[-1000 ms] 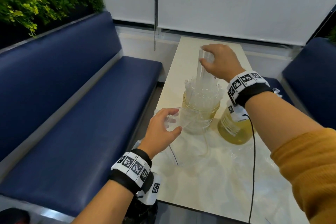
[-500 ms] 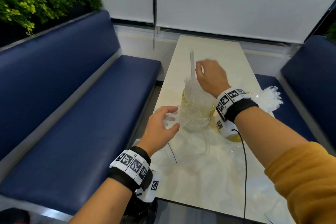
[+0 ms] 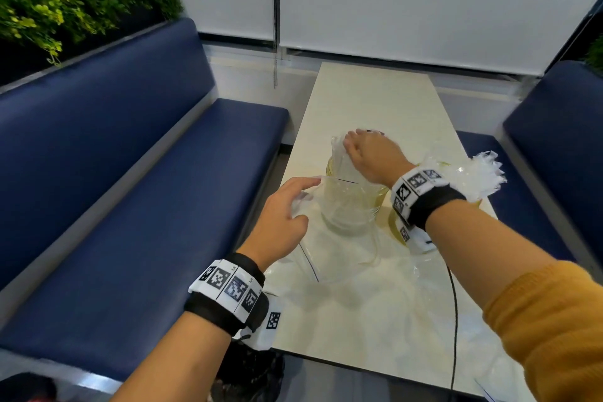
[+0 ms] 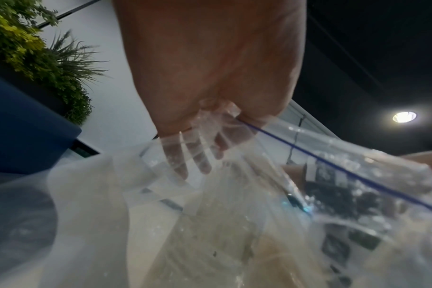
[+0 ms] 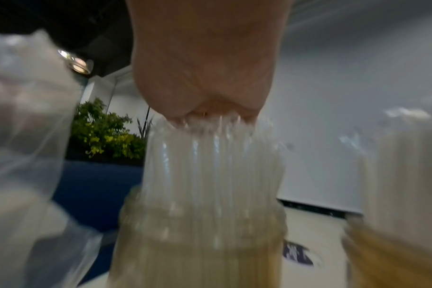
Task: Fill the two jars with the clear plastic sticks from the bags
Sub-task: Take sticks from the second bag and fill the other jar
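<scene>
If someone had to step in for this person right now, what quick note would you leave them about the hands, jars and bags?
Left hand: holds the mouth of a clear zip bag open, beside the jars.
Right hand: palm down on the tops of the clear sticks standing in the near jar, pressing them; whether the fingers curl round any cannot be told.
Second jar: just right of it, mostly hidden by the right wrist, with sticks fanning above it.
Done: both jars hold many sticks.
Left: check whether any sticks remain in the bag; its contents cannot be made out. Other clear bags lie flat on the table.
</scene>
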